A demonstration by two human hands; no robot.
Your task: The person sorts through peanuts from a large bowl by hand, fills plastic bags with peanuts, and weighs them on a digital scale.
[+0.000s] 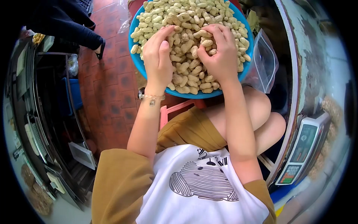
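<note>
A wide blue basin (136, 64) heaped with unshelled peanuts (187, 45) sits in front of me. My left hand (158, 61) rests on the left part of the heap, fingers stretched forward and thumb apart, its fingertips touching peanuts. On the right side of the heap, my right hand (222, 52) has its fingers bent and its thumb spread away from them. Peanuts lie in the gap between, and one touches the index fingertip; I see none clearly gripped. A bracelet (152, 98) hangs on my left wrist.
A clear zip bag (265, 61) lies right of the basin. Further right, a digital scale (304, 145) stands by a worn ledge. Under the basin is a pink stool (175, 109). Another person's leg (84, 35) shows at upper left on red tiles (112, 89), near dark shelving.
</note>
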